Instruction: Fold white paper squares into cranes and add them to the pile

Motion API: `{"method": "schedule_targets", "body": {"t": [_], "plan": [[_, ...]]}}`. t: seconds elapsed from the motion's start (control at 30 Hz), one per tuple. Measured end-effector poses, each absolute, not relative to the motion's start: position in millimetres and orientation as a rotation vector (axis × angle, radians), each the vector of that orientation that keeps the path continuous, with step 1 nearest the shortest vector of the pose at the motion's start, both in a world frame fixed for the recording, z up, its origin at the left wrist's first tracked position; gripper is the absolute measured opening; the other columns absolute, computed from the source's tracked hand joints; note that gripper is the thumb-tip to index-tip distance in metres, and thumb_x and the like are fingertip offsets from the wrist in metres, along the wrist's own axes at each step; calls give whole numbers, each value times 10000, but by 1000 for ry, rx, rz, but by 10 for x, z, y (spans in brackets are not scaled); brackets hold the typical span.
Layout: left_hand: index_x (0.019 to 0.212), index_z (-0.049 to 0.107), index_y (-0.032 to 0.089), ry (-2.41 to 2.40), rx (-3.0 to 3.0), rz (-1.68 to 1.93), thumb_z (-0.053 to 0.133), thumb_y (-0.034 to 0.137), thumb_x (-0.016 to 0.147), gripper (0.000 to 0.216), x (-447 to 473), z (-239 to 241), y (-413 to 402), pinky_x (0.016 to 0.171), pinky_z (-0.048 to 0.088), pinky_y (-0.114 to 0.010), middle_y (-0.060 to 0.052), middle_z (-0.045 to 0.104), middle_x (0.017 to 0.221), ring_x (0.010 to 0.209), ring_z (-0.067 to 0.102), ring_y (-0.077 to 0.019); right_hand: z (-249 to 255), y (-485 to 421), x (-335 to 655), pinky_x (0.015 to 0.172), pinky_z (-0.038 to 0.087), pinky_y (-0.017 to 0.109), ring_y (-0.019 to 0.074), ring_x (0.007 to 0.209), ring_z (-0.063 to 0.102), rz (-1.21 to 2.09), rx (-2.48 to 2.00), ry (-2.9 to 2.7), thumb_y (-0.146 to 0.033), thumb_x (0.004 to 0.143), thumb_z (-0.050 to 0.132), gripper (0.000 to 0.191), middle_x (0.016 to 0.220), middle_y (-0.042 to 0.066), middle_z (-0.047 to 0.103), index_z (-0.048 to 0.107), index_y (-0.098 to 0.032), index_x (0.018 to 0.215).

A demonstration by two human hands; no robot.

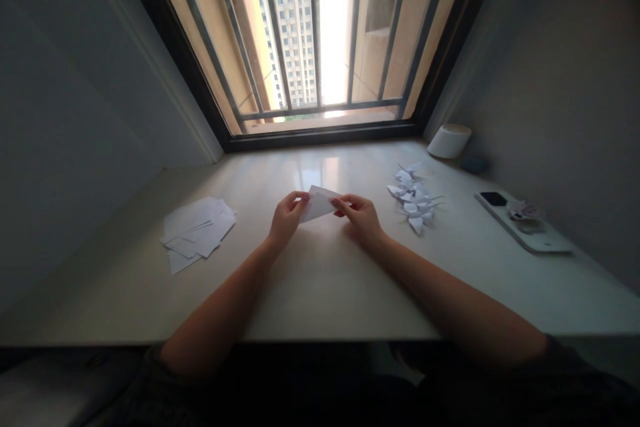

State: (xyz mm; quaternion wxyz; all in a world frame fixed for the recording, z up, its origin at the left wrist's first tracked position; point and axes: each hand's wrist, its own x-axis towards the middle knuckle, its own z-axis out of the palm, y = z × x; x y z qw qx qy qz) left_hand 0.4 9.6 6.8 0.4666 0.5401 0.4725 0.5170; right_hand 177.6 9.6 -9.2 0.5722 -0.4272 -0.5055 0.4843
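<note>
A small white sheet of paper (319,205) is held up between my two hands, over the middle of the white tabletop. My left hand (287,217) pinches its left edge between thumb and fingers. At its right edge, my right hand (363,217) grips the paper the same way. The sheet looks folded, with one layer over another, though the exact fold is hard to make out. To the left lies a loose stack of white paper sheets (200,227). On the right rests a pile of several folded white paper cranes (413,197).
A white tabletop (320,300) runs up to a barred window (320,47). At the back right stands a white cylindrical container (449,141) beside a dark rounded object (473,163). A phone (525,223) with a ring grip lies near the right wall.
</note>
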Motion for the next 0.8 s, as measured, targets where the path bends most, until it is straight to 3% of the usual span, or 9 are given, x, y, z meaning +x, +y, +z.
{"method": "schedule_targets", "body": {"t": [0.07,0.17,0.3,0.37,0.5,0.67,0.8], "plan": [[844,638,143,1123,1380,1252,586,546,785,410,29,99,58,530,410,-205,-15,647,674,582,566,-107,-93,96,1774,536,452,261,128,529,553,1099,-1029,-1118,-501,617,762,325,598,6,646,714,-187,683],[986,626,139,1047,1364,1193,708,476,704,447,74,111,14,663,487,-255,-59,706,820,738,645,-164,-104,101,1782,521,449,256,131,546,556,1029,-1072,-1098,-521,632,742,348,620,20,654,724,-181,705],[997,625,132,1027,1324,1205,756,409,671,448,114,61,0,779,510,-331,-90,728,877,804,675,-204,-103,89,1785,610,497,274,196,788,638,944,-1071,-1174,-510,651,730,331,855,73,708,729,-185,717],[983,636,135,1025,1326,1194,742,421,686,426,117,35,5,783,516,-342,-88,733,871,796,680,-211,-92,75,1779,653,513,290,213,844,650,955,-1039,-1209,-491,662,730,328,943,80,713,734,-192,799],[993,646,143,1024,1343,1215,717,447,709,421,101,11,16,785,525,-348,-75,738,861,803,686,-218,-94,55,1757,728,527,330,207,801,671,1038,-984,-1205,-459,683,729,436,916,60,738,705,-202,1035],[1017,655,139,1087,1313,1294,723,433,711,429,88,13,8,736,532,-322,-63,740,809,754,689,-208,-116,36,1721,834,517,370,231,903,673,1112,-927,-1169,-411,668,752,397,986,58,741,728,-209,1009],[1142,642,157,1110,1331,1321,708,396,742,470,103,28,-24,712,529,-291,-48,744,806,733,682,-184,-111,26,1710,834,519,378,236,904,676,1125,-916,-1158,-391,664,760,377,976,57,744,734,-212,995]]}}
